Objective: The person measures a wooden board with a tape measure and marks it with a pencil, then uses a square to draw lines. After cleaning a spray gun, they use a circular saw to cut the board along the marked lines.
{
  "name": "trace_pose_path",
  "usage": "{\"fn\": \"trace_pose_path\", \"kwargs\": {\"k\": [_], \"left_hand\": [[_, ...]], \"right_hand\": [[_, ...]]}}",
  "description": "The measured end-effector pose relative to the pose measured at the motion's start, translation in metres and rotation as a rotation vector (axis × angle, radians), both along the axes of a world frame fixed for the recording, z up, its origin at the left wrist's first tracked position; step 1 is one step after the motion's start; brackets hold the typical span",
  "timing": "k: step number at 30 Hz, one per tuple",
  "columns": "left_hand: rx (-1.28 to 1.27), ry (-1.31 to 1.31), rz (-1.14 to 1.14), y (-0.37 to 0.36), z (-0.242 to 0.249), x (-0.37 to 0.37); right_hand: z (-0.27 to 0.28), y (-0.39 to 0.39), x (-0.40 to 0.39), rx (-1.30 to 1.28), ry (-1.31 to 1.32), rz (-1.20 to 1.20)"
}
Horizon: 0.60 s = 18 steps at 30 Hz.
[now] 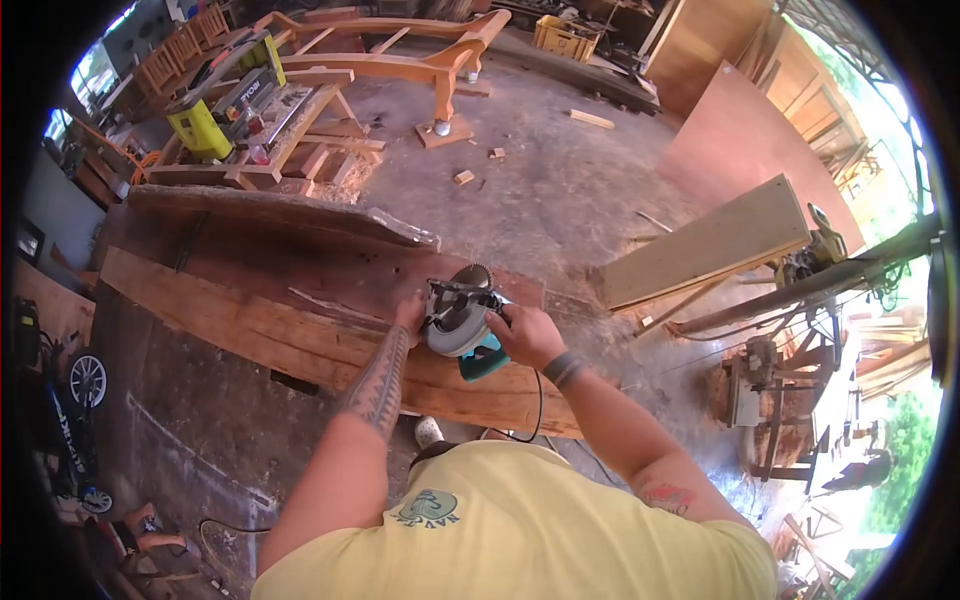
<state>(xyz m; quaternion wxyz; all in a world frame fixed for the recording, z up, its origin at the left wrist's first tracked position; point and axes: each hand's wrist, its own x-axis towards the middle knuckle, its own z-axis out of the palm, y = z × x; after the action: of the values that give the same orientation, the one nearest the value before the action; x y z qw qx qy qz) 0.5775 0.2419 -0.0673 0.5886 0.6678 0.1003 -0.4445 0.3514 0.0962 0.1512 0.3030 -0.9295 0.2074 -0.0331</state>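
Note:
A circular saw (462, 328) with a grey guard and a teal body rests tilted over a long wooden plank (250, 325). Its toothed blade (474, 274) sticks out on the far side. My left hand (410, 312) grips the saw at its left edge, the fingers partly hidden. From the right, my right hand (528, 335) has its fingers closed on a dark part of the saw beside the guard. A black cord (541, 400) hangs down near my right wrist. Behind the plank lies a rough-edged slab (300, 213).
A yellow-green Ryobi machine (200, 128) stands on a wooden stand at far left, near a wooden frame with legs (440, 80). Offcuts (463, 177) lie on the floor. A thick board (710, 245) leans at right, and a bicycle wheel (88, 380) shows at left.

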Motion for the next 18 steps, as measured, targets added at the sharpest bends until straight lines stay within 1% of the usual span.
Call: {"fn": "trace_pose_path", "kwargs": {"k": [3,5,6,8,9,10,12,13,14,17,18], "left_hand": [[-0.072,0.114,0.052,-0.014,0.003,-0.001],[-0.114,0.094,0.111,-0.023,0.002,-0.002],[-0.134,0.084,0.139,-0.026,0.001,-0.003],[-0.127,-0.163,0.141,-0.032,0.027,-0.013],[-0.125,-0.285,0.140,-0.032,0.050,-0.019],[-0.141,-0.432,0.130,-0.028,0.076,-0.026],[-0.115,-0.614,0.083,-0.018,0.114,-0.042],[-0.105,-0.704,0.058,-0.015,0.127,-0.050],[-0.166,-0.807,0.078,-0.011,0.133,-0.060],[-0.248,-0.814,0.023,0.003,0.151,-0.081],[-0.253,-0.828,-0.002,0.007,0.153,-0.086]], "right_hand": [[-0.005,-0.006,-0.001,0.041,-0.015,-0.016],[-0.010,-0.009,-0.009,0.088,-0.061,-0.063],[-0.010,-0.011,-0.017,0.156,-0.051,-0.074],[-0.005,-0.023,-0.043,0.289,-0.035,-0.091],[-0.011,-0.024,-0.060,0.345,-0.016,-0.098],[-0.021,-0.021,-0.080,0.400,0.003,-0.104],[-0.045,-0.008,-0.112,0.507,0.027,-0.104],[-0.062,0.000,-0.125,0.558,0.033,-0.098],[-0.071,0.006,-0.134,0.611,0.040,-0.095],[-0.079,0.019,-0.150,0.706,0.086,-0.073],[-0.076,0.020,-0.150,0.646,0.136,-0.038]]}}
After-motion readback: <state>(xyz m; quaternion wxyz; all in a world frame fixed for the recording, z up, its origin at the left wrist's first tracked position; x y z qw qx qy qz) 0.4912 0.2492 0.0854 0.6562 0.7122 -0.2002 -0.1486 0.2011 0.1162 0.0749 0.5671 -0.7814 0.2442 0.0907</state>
